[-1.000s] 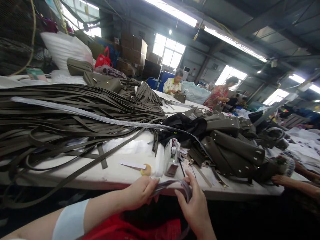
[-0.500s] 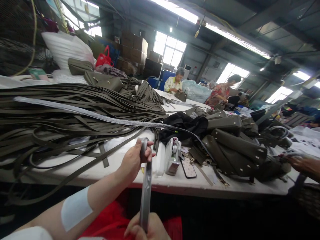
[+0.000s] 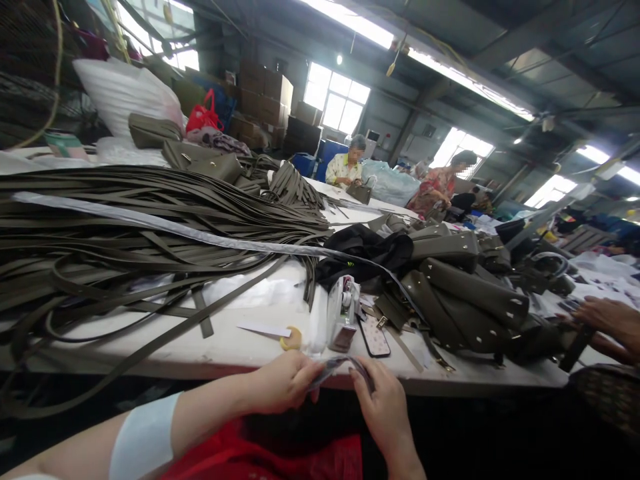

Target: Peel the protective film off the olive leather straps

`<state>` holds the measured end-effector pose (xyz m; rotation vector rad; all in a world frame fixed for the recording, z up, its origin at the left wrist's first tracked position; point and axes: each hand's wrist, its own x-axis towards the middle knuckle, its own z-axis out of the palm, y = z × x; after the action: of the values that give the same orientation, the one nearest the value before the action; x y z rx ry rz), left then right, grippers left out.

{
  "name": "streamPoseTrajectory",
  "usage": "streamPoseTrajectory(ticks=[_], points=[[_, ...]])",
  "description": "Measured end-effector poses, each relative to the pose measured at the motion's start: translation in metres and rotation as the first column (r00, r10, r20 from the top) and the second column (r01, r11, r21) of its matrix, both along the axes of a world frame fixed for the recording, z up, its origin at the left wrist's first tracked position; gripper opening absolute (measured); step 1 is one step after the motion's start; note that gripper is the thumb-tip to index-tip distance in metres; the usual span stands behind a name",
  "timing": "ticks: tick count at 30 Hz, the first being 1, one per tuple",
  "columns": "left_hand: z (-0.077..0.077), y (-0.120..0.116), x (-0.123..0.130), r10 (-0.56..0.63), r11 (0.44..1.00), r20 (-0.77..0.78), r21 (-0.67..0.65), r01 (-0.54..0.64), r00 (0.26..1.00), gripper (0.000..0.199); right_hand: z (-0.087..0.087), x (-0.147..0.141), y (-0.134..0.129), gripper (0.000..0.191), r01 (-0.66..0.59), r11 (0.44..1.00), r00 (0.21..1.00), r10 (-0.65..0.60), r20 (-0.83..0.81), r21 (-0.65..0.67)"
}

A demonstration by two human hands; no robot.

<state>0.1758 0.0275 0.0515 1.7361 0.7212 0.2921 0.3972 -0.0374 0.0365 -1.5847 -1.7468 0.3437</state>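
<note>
Just off the table's front edge, my left hand (image 3: 287, 383) and my right hand (image 3: 385, 403) are both closed on a dark strap wrapped in shiny clear plastic (image 3: 341, 362). It arches upward between them; its ends are hidden by the fingers. Another plastic-wrapped strap (image 3: 165, 223) lies across a large heap of loose olive-brown straps (image 3: 240, 200) and runs to the right. Behind my hands on the table are a small yellow curved object (image 3: 291, 339), a white pointed strip (image 3: 263, 329), a small white device (image 3: 343, 313) and a phone in a patterned case (image 3: 375, 337).
Olive-brown bags (image 3: 475, 303) with metal studs are piled at right, beside a black cloth (image 3: 360, 247). A co-worker's hands (image 3: 607, 327) are at the far right edge. Two people sit or stand across the table (image 3: 150, 333). Cardboard boxes (image 3: 265, 93) stand behind.
My left hand has come down and right from over the table, and my right hand has risen. The upright, stretched wrapped strap is now bent between them. The yellow object has come fully into view.
</note>
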Motion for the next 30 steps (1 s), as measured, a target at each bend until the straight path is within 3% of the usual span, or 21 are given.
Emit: streamPoseTrajectory(ticks=[2, 5, 9, 11, 13, 16, 19, 21, 23, 25, 26, 28, 30], points=[[0.005, 0.003, 0.000, -0.008, 0.970, 0.074, -0.240, 0.026, 0.997, 0.077, -0.010, 0.001, 0.002, 0.031, -0.002, 1.000, 0.994, -0.001, 0.105, 0.029], [0.011, 0.006, 0.001, 0.090, 0.902, 0.154, -0.431, -0.015, 0.984, 0.073, -0.027, -0.006, 0.003, 0.035, -0.046, 0.999, 0.990, 0.049, 0.131, -0.025], [0.014, 0.011, 0.000, 0.242, 0.856, 0.153, -0.499, -0.136, 0.958, 0.071, -0.039, -0.020, 0.002, 0.040, -0.055, 0.984, 0.996, 0.065, 0.053, -0.171], [0.016, 0.016, -0.002, 0.288, 0.834, 0.185, -0.530, -0.152, 0.939, 0.069, -0.041, -0.028, 0.001, 0.044, -0.072, 0.973, 0.997, 0.077, 0.015, -0.219], [0.019, 0.023, -0.003, 0.348, 0.776, 0.226, -0.614, -0.144, 0.910, 0.067, -0.042, -0.037, 0.000, 0.045, -0.098, 0.957, 0.995, 0.099, -0.011, -0.274], [0.024, 0.034, 0.000, 0.474, 0.666, 0.287, -0.736, -0.125, 0.832, 0.061, -0.044, -0.058, -0.003, 0.037, -0.174, 0.921, 0.984, 0.148, -0.098, -0.348], [0.024, 0.038, 0.011, 0.580, 0.641, 0.374, -0.758, -0.122, 0.724, 0.051, -0.042, -0.078, -0.007, 0.041, -0.339, 0.866, 0.917, 0.217, -0.334, -0.367], [0.018, 0.034, 0.021, 0.584, 0.681, 0.427, -0.720, -0.131, 0.690, 0.047, -0.038, -0.086, -0.009, 0.046, -0.448, 0.835, 0.808, 0.226, -0.544, -0.319], [0.011, 0.024, 0.029, 0.514, 0.792, 0.470, -0.581, -0.187, 0.717, 0.049, -0.035, -0.087, -0.009, 0.050, -0.511, 0.826, 0.658, 0.198, -0.726, -0.238], [0.007, 0.013, 0.031, 0.361, 0.925, 0.476, -0.296, -0.240, 0.802, 0.047, -0.034, -0.084, -0.009, 0.050, -0.549, 0.816, 0.506, 0.152, -0.849, -0.181], [0.007, 0.009, 0.030, 0.265, 0.964, 0.444, -0.130, -0.231, 0.856, 0.043, -0.035, -0.082, -0.009, 0.049, -0.569, 0.807, 0.426, 0.124, -0.896, -0.159], [0.009, 0.005, 0.024, 0.083, 0.982, 0.334, 0.131, -0.133, 0.939, 0.032, -0.037, -0.077, -0.010, 0.044, -0.596, 0.796, 0.246, 0.055, -0.968, -0.106], [0.011, 0.007, 0.016, -0.055, 0.967, 0.233, 0.254, -0.006, 0.971, 0.024, -0.038, -0.074, -0.013, 0.037, -0.595, 0.801, 0.070, -0.024, -0.997, -0.061]])
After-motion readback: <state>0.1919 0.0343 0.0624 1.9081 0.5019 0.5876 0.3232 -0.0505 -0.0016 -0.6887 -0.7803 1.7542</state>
